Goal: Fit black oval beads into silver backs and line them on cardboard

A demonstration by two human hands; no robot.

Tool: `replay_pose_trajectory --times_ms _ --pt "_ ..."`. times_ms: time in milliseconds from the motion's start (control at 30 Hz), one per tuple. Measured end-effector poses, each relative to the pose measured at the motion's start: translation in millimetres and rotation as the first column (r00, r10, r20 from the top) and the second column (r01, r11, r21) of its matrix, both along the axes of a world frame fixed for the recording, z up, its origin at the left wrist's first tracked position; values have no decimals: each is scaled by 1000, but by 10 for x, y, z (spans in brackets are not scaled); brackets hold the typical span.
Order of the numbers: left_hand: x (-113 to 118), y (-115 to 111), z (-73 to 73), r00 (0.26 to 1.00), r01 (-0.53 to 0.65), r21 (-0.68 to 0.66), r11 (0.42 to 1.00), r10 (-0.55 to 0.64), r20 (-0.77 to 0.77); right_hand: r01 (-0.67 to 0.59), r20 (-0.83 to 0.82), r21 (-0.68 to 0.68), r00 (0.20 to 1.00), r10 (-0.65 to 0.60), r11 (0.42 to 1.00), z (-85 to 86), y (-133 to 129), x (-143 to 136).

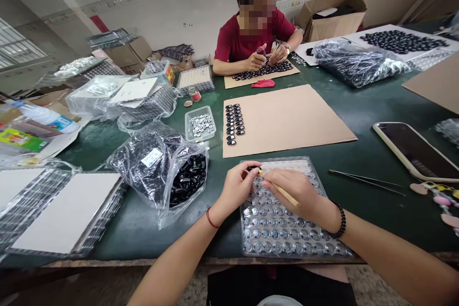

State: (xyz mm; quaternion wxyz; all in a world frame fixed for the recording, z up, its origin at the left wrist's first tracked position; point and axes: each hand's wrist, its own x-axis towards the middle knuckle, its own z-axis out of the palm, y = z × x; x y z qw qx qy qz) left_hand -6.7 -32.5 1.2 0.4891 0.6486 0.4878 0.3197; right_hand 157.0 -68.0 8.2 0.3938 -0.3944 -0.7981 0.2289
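Over the back left of a clear tray [265,222] of round clear pieces, my left hand [238,182] pinches a small black piece [254,169]. My right hand [296,190] grips a thin wooden stick [285,194], its yellowish tip touching or close to the black piece. Beyond the tray lies a brown cardboard sheet [283,117] with two columns of black pieces at its left edge. An open plastic bag [143,172] of black pieces sits left of my hands, and a clear box [200,124] of small silvery parts stands behind it.
Across the green table [222,229], a person in a red shirt [229,43] works over black pieces on cardboard. Tweezers [366,180] and a phone [419,150] lie at the right. Stacked trays [68,210] stand at the left. A large plastic bag [358,63] lies at the back right.
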Motion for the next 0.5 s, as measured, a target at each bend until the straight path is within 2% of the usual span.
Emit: replay_pose_trajectory --times_ms 67,100,133,200,233,267,300,433,500 --pt "5 -4 -11 1000 -6 10 1000 5 2 11 -102 -94 995 -20 996 -14 27 1" --pt "7 -6 -16 1000 -9 8 1000 9 10 13 -180 -188 983 -48 982 -27 55 7" --pt "9 -6 -19 1000 -12 4 1000 12 15 -2 -272 -307 958 -85 952 -43 89 17" --pt "9 -2 -24 1000 -15 -5 1000 15 17 -95 -444 -533 877 -183 841 -73 166 42" --pt "7 2 -26 1000 -15 -9 1000 15 16 -144 -492 -600 842 -221 787 -85 198 53" --pt "3 8 -27 1000 -8 -17 1000 8 18 -169 -507 -631 828 -238 757 -92 222 59" --pt "0 15 -28 1000 8 -30 1000 -7 25 -154 -491 -637 837 -243 755 -95 233 60" --pt "-7 35 -23 991 104 -100 990 -94 95 16 -269 -562 942 -202 827 -86 188 23" --pt "-4 26 -18 988 113 -97 989 -102 113 84 -185 -541 959 -216 837 -85 164 5"
